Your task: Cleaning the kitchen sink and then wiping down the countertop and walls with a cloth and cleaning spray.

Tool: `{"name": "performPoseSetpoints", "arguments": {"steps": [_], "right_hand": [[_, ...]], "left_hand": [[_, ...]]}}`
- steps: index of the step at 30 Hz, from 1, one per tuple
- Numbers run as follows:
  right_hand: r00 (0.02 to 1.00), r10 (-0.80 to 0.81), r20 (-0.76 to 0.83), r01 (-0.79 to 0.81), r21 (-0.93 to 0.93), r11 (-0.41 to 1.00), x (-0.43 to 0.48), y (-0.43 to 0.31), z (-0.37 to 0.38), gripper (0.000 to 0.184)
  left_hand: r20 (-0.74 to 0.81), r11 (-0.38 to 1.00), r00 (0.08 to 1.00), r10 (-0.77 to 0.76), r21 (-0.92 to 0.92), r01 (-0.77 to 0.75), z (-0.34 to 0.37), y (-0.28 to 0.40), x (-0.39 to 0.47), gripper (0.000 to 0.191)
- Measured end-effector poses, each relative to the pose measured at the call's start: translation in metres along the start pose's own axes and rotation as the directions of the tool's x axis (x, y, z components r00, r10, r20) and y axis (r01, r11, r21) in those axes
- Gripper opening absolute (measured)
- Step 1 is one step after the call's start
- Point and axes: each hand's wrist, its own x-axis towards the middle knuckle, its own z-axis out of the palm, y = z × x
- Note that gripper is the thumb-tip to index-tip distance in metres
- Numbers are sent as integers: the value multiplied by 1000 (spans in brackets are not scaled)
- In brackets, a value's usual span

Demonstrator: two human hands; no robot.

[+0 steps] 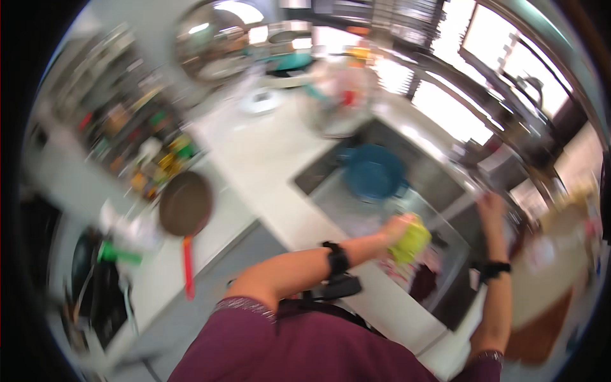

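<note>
Over the near part of the sink, my left hand grips a yellow-green item, perhaps a cloth; blur hides what it is made of. Farther back in the basin sits a round blue pot or tub. My right hand is raised at the sink's far right rim, beside blurred metal fittings. Whether its fingers close on something there I cannot tell. Beneath the left hand, dark red and pinkish things lie in the sink, too smeared to identify.
A frying pan with a red handle lies on the counter to the left, near several bottles and jars. A large metal lid or bowl leans at the back. Behind the sink's left corner stands a clear container. Windows line the right.
</note>
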Motion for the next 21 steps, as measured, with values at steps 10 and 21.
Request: {"name": "performPoseSetpoints", "arguments": {"steps": [10, 21], "right_hand": [[942, -35, 335, -237, 732, 639, 97, 130, 157, 38], [913, -112, 393, 29, 211, 977, 113, 74, 83, 27]], "left_hand": [[-229, 981, 956, 182, 113, -159, -18, -15, -71, 49], [-227, 939, 912, 340, 134, -317, -45, -50, -147, 56]]}}
